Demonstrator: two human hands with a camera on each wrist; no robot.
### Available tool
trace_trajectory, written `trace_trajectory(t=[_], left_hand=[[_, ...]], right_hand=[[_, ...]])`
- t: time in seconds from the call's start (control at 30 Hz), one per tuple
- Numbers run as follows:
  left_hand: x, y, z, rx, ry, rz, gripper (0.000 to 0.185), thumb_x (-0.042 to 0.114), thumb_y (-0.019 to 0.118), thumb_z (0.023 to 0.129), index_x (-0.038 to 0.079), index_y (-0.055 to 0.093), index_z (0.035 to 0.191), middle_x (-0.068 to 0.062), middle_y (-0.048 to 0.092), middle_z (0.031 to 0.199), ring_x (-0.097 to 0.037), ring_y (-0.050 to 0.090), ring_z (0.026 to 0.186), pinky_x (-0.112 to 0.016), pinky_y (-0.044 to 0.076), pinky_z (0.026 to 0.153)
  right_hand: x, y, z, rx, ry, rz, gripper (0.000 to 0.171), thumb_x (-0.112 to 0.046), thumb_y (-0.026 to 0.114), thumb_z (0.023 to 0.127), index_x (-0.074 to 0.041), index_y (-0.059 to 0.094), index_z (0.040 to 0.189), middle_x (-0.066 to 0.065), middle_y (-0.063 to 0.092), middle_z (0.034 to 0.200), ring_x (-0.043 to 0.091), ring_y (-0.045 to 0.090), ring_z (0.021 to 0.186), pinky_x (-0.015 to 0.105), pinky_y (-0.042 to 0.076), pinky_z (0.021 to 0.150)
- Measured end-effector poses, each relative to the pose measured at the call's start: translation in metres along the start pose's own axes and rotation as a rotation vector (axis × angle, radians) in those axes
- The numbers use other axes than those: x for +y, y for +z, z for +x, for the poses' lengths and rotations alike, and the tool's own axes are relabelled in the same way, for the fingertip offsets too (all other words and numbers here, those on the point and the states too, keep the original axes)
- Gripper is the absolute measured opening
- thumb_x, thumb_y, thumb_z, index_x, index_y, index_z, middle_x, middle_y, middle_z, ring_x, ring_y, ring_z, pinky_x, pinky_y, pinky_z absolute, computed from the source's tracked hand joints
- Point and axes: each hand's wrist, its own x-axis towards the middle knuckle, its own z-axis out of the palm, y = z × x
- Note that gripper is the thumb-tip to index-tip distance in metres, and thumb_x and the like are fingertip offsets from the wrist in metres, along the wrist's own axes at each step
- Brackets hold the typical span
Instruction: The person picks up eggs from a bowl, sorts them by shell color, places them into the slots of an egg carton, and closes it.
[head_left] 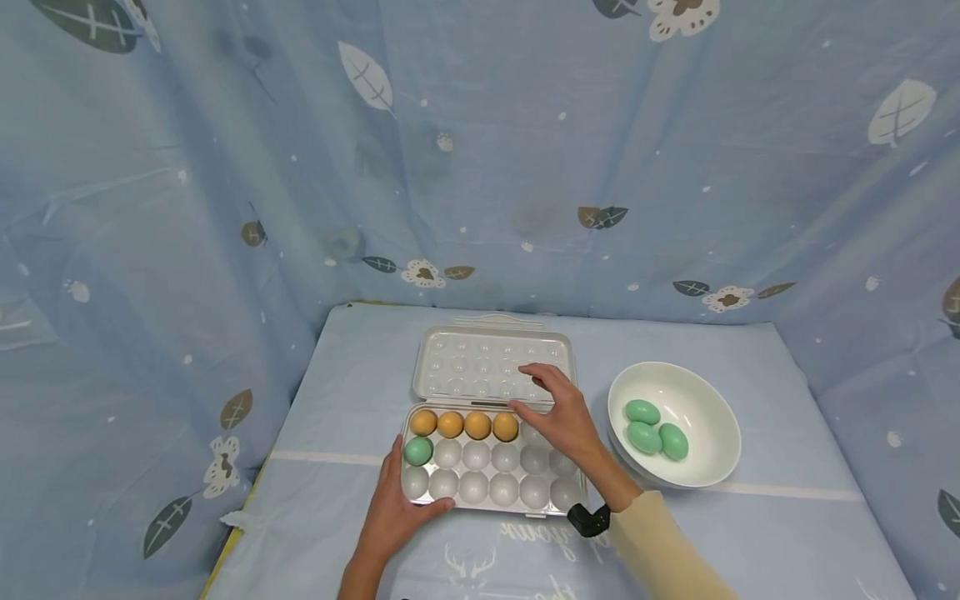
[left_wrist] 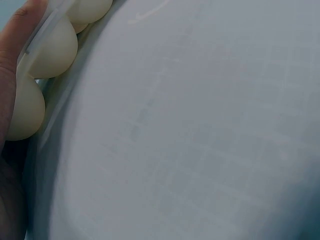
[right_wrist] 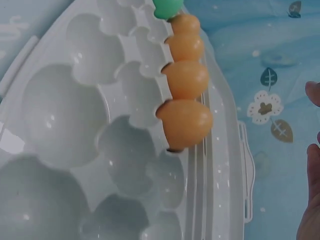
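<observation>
We see the left hand [head_left: 393,512] gripping the near left edge of the egg tray [head_left: 491,500] on the table [head_left: 750,533]. The right hand [head_left: 562,417] hovers over the tray's far right cups with fingers spread, holding nothing, just beside four orange eggs [head_left: 464,425]; one green egg [head_left: 417,451] sits below them

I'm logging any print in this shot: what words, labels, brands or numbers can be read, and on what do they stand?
Nothing can be read for certain.
White script under a deer drawing on the tablecloth, near the person's arms: too faint and partly covered to read.
Egg tray, its open lid, the bowl and the leaf-printed curtain: no words or numbers visible.
</observation>
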Motion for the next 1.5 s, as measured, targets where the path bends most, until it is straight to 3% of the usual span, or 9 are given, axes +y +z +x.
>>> trace_trajectory(t=[0.27, 0.53, 1.23, 1.5], left_hand=[[0.002, -0.002, -0.002, -0.026, -0.028, -0.004, 0.145, 0.061, 0.096, 0.059, 0.008, 0.014, 0.165, -0.021, 0.036, 0.159, -0.04, 0.042, 0.144, -0.057, 0.037, 0.117], [0.002, -0.002, -0.003, -0.038, -0.04, -0.008, 0.145, 0.061, 0.096, 0.059, 0.008, 0.012, 0.165, -0.021, 0.034, 0.161, -0.039, 0.039, 0.146, -0.056, 0.035, 0.119], [0.001, 0.001, -0.001, -0.016, -0.02, -0.003, 0.145, 0.062, 0.096, 0.057, 0.01, 0.015, 0.165, -0.02, 0.038, 0.157, -0.039, 0.044, 0.143, -0.058, 0.038, 0.116], [0.0, 0.001, 0.0, 0.011, -0.007, -0.003, 0.144, 0.06, 0.097, 0.056, 0.01, 0.018, 0.165, -0.018, 0.04, 0.156, -0.039, 0.046, 0.141, -0.059, 0.04, 0.114]], right_hand=[[0.005, -0.026, -0.007, 0.054, 0.039, -0.055, 0.056, -0.008, 0.09, 0.079, -0.003, 0.065, 0.129, 0.012, 0.066, 0.127, 0.029, 0.065, 0.119, 0.023, 0.05, 0.105], [0.012, -0.052, -0.014, 0.084, 0.064, -0.092, 0.058, -0.005, 0.09, 0.077, -0.001, 0.065, 0.129, 0.014, 0.065, 0.127, 0.031, 0.063, 0.119, 0.01, 0.042, 0.106], [0.042, -0.108, -0.039, 0.164, 0.134, -0.205, 0.059, 0.003, 0.09, 0.074, 0.003, 0.065, 0.127, 0.017, 0.065, 0.124, 0.035, 0.062, 0.117, 0.011, 0.043, 0.104], [0.058, -0.125, -0.05, 0.167, 0.186, -0.226, 0.056, 0.003, 0.088, 0.076, 0.004, 0.065, 0.127, 0.018, 0.065, 0.125, 0.036, 0.06, 0.117, 0.005, 0.04, 0.103]])
